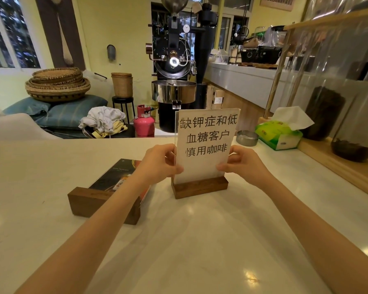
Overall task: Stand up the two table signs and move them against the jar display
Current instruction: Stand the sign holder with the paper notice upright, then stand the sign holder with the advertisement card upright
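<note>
A white table sign (206, 134) with black printed characters stands upright in its dark wooden base (200, 188) at the middle of the pale counter (179, 251). My left hand (157, 164) pinches its left edge and my right hand (244, 164) grips its right edge. The second sign (115, 177), dark with orange print, lies flat on the counter to the left, its wooden base (89, 200) toward me; my left forearm crosses over it. The jar display (336, 115), tall glass jars on a wooden stand, runs along the right side.
A green tissue pack (278, 135) and a small metal ashtray (247, 137) sit between the upright sign and the jars. Beyond the counter's far edge stand a black coffee roaster (174, 66), a pink gas cylinder (143, 122) and stacked baskets (57, 84).
</note>
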Available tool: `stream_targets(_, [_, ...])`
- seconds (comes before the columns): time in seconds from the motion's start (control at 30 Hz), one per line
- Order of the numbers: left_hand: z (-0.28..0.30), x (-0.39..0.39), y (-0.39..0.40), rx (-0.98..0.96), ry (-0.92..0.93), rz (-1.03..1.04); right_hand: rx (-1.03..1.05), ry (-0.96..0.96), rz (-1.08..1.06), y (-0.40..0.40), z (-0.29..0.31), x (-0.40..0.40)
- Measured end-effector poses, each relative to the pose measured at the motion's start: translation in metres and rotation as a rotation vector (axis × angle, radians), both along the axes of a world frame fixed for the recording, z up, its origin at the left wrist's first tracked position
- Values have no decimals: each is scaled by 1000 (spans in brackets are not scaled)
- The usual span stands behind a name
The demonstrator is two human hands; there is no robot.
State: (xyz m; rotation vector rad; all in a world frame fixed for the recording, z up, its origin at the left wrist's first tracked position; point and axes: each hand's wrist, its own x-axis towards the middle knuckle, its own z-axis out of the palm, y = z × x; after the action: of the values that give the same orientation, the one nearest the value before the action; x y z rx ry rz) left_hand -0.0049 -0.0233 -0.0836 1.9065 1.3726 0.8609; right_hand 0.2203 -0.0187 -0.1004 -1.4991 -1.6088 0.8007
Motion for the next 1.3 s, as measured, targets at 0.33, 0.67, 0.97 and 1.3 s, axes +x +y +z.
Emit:
stream_targets(0.33, [49,-51,-10,-97,-3,-42,-157,-356,74,-37,43,-42])
stream_targets(0.67, [25,-121,-7,-137,114,203,-434,203,293,-36,5,-141])
stream_targets(0.97, [-7,-146,6,-419,178,376,-672,491,138,-17,-22,-166])
stream_targets(1.3, [-13,-151,14,-464,167,365,-581,449,184,-16,-34,-169])
